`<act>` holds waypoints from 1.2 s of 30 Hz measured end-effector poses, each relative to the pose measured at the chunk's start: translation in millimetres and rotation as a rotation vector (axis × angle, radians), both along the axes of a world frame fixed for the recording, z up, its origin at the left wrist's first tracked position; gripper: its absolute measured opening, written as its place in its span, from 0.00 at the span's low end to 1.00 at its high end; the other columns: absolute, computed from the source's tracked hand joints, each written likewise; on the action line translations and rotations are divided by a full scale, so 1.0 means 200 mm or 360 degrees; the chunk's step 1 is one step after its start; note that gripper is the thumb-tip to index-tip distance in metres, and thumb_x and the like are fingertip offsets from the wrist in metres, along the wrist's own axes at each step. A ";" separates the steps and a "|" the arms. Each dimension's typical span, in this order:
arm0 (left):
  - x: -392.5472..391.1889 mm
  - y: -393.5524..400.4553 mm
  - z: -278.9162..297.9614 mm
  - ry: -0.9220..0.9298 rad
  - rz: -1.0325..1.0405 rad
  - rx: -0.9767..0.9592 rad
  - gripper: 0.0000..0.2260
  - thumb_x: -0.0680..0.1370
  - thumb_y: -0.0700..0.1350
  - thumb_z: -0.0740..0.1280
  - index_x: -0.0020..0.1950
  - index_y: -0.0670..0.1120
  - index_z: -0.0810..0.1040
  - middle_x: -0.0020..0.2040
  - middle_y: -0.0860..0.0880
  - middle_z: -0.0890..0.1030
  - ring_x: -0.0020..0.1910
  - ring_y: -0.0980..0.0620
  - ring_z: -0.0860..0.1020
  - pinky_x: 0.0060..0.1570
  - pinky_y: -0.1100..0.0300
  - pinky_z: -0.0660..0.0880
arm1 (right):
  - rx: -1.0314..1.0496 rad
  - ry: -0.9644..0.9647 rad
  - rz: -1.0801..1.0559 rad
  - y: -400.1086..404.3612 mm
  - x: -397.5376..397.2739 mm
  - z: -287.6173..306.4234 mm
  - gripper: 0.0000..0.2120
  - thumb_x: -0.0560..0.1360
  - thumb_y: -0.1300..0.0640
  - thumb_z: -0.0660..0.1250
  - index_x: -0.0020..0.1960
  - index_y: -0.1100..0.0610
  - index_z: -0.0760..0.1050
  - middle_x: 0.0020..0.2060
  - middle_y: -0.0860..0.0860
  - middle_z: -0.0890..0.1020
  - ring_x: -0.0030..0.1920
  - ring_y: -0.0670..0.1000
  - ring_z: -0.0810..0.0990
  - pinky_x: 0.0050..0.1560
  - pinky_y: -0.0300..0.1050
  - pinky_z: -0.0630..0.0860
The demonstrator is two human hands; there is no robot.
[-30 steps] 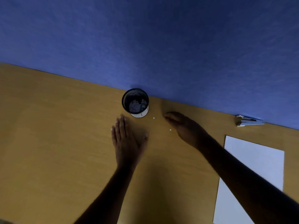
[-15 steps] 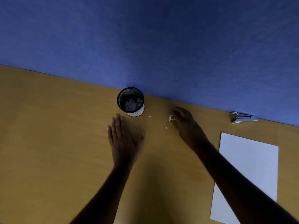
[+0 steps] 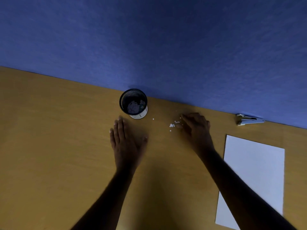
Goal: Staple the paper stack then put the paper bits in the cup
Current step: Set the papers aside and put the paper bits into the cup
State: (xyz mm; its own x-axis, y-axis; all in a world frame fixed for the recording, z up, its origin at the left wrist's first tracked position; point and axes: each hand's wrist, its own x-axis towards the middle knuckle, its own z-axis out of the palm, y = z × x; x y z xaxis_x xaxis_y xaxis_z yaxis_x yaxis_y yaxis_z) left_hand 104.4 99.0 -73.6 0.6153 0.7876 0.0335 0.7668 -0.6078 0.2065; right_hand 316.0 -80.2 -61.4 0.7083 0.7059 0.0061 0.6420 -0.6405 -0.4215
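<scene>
A black mesh cup [image 3: 123, 103] stands at the back of the wooden desk and holds white paper bits. A small heap of white paper bits [image 3: 172, 125] lies on the desk right of the cup, with one stray bit [image 3: 153, 119] nearer the cup. My right hand [image 3: 196, 128] rests palm down just right of the heap, fingers curled toward it, holding nothing I can see. My left hand [image 3: 126, 138] lies flat below the cup, fingers together, thumb out. The white paper stack [image 3: 259, 171] lies at the right, partly under my right forearm. A grey stapler [image 3: 250, 120] sits behind it.
A blue wall [image 3: 166, 47] runs along the desk's far edge right behind the cup and the stapler. The wooden desk [image 3: 49, 146] stretches bare to the left and toward me.
My right hand has drawn back to the right from the spot by the cup, uncovering the small heap of paper bits. My left hand has stayed flat in the same place.
</scene>
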 end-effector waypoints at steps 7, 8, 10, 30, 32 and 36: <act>0.00 0.00 0.00 0.0026 0.0010 -0.0001 0.45 0.80 0.68 0.61 0.85 0.38 0.56 0.87 0.41 0.56 0.87 0.43 0.55 0.85 0.42 0.51 | -0.0030 -0.0074 0.0255 0.03 -0.19 0.00 0.20 0.81 0.45 0.65 0.69 0.53 0.77 0.64 0.52 0.76 0.62 0.54 0.75 0.63 0.55 0.73; 0.00 0.00 0.00 0.0025 0.0008 0.0000 0.45 0.80 0.68 0.61 0.85 0.38 0.56 0.87 0.41 0.57 0.87 0.43 0.55 0.85 0.41 0.52 | -0.0001 -0.0057 0.0240 0.03 -0.18 -0.01 0.19 0.81 0.46 0.66 0.68 0.53 0.78 0.63 0.51 0.77 0.61 0.54 0.76 0.62 0.54 0.73; 0.00 0.00 0.00 0.0021 0.0007 0.0002 0.45 0.80 0.68 0.60 0.85 0.38 0.56 0.87 0.41 0.57 0.87 0.43 0.55 0.85 0.41 0.52 | 0.0074 -0.0037 0.0181 0.05 -0.16 -0.02 0.16 0.80 0.48 0.70 0.65 0.53 0.81 0.59 0.50 0.79 0.59 0.52 0.78 0.61 0.54 0.74; 0.00 0.00 0.00 0.0001 -0.0004 0.0025 0.45 0.80 0.68 0.61 0.85 0.37 0.56 0.86 0.40 0.57 0.86 0.42 0.56 0.85 0.41 0.53 | -0.0049 -0.0138 0.0218 0.15 -0.17 -0.02 0.09 0.82 0.49 0.64 0.55 0.51 0.80 0.53 0.50 0.81 0.54 0.52 0.79 0.60 0.56 0.71; 0.00 0.00 0.00 -0.0015 0.0000 0.0030 0.44 0.80 0.67 0.61 0.84 0.37 0.57 0.86 0.40 0.58 0.86 0.42 0.56 0.85 0.41 0.53 | -0.0029 -0.0048 0.0188 0.15 -0.16 -0.01 0.09 0.82 0.49 0.63 0.54 0.51 0.80 0.53 0.50 0.81 0.55 0.52 0.79 0.62 0.55 0.69; 0.00 0.00 0.00 -0.0007 -0.0009 0.0023 0.44 0.80 0.67 0.62 0.85 0.38 0.56 0.87 0.41 0.57 0.86 0.42 0.55 0.85 0.42 0.52 | 0.0336 0.0480 -0.0178 0.14 -0.14 0.07 0.06 0.83 0.52 0.64 0.54 0.52 0.78 0.49 0.44 0.80 0.52 0.43 0.77 0.62 0.50 0.71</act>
